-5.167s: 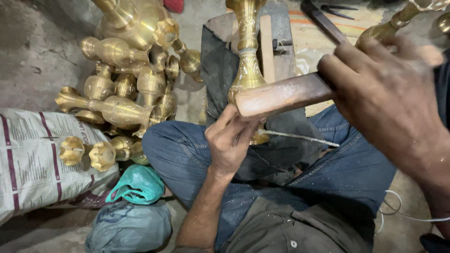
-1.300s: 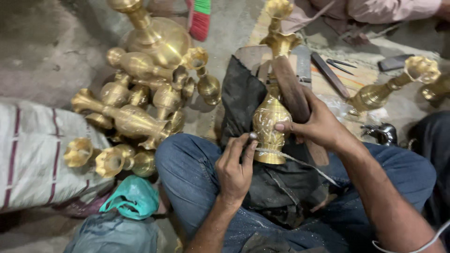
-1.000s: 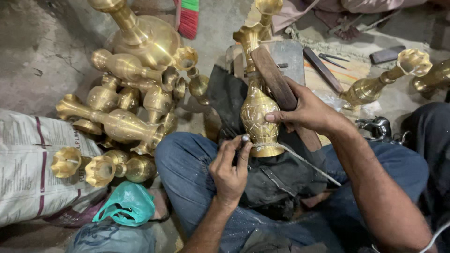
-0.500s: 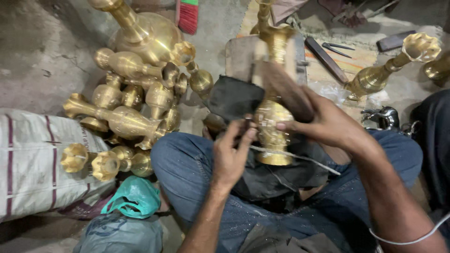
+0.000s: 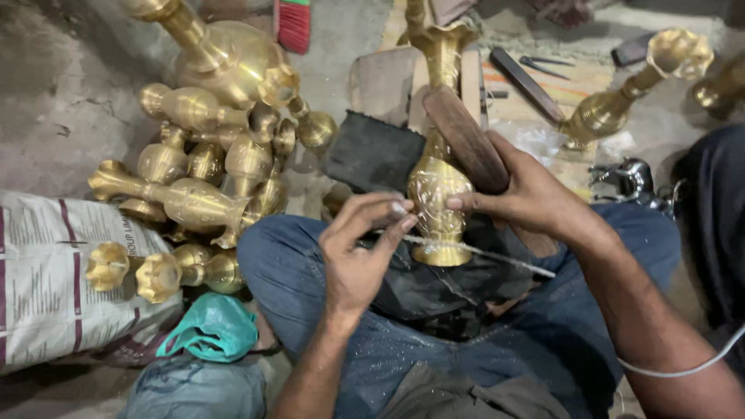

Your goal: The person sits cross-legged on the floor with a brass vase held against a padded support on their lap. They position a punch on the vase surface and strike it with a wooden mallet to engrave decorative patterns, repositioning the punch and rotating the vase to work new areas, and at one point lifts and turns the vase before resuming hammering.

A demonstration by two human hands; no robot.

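A big pile of shiny brass vases (image 5: 206, 147) lies on the grey floor (image 5: 54, 93), next to a white printed sack (image 5: 54, 271), a green cloth (image 5: 211, 330), a red brush (image 5: 293, 23) and one more brass vase (image 5: 632, 89) farther off.

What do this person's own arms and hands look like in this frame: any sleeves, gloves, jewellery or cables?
Both forearms are bare, with no sleeves in view. The left hand and right hand wear no gloves, and no rings or watch show. A thin white cable loops across the right forearm. Blue denim trousers cover the legs below.
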